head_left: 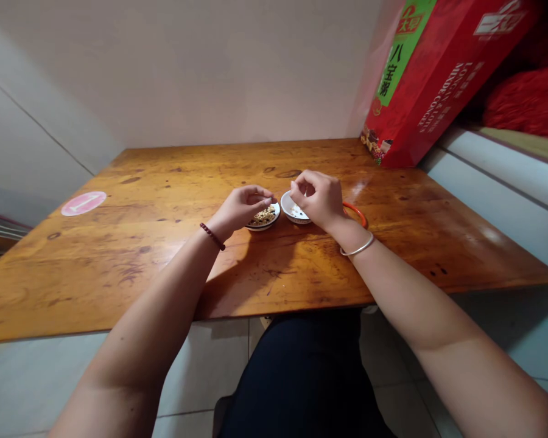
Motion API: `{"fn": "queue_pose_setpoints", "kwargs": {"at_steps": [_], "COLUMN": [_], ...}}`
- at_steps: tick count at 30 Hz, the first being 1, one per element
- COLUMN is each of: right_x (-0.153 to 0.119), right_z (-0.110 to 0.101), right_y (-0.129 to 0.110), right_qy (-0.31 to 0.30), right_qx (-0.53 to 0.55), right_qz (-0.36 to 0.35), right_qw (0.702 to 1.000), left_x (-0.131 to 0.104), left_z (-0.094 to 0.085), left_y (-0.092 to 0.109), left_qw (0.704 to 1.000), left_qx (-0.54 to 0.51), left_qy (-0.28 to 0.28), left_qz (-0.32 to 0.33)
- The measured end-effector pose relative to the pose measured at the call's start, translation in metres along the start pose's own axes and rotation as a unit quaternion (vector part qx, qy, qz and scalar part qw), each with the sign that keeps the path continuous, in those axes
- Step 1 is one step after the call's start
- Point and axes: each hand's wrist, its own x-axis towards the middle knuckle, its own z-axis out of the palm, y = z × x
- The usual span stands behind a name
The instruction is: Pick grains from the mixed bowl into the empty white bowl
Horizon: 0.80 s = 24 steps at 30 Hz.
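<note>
Two small white bowls stand side by side on the wooden table. The left bowl [263, 218] holds many pale grains or beans with some dark ones among them. In the right bowl [290, 207] a few small dark and pale pieces show. My left hand [245, 207] is over the left bowl's near-left side, thumb and fingers drawn together; anything between the tips is too small to make out. Above the right bowl's right side, my right hand [317, 196] has its thumb and forefinger pinched, and what they hold, if anything, cannot be seen.
An orange ring-shaped object [357, 213] lies just right of my right hand on the table [132, 243]. A pink round sticker [83, 203] is at the left. A large red box [420, 91] stands at the back right, beside a white ledge [520, 164].
</note>
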Motion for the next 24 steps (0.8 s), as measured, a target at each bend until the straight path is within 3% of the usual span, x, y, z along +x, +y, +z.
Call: {"fn": "queue_pose_setpoints", "kwargs": {"at_steps": [10, 17, 24], "right_x": [0.000, -0.002, 0.000], "right_z": [-0.001, 0.007, 0.013], "right_y": [-0.005, -0.004, -0.001], "right_qy": [-0.074, -0.183, -0.186], "right_qx": [-0.001, 0.059, 0.138], "right_qz": [0.001, 0.043, 0.097], "right_qw": [0.997, 0.980, 0.968], "left_x": [0.003, 0.007, 0.003], "left_z": [-0.002, -0.005, -0.003], "left_y": [-0.006, -0.015, -0.006], "left_qw": [0.998, 0.990, 0.990], "left_qx": [0.063, 0.135, 0.117], "left_qy": [-0.016, -0.014, 0.005], "left_qz": [0.025, 0.051, 0.077]}}
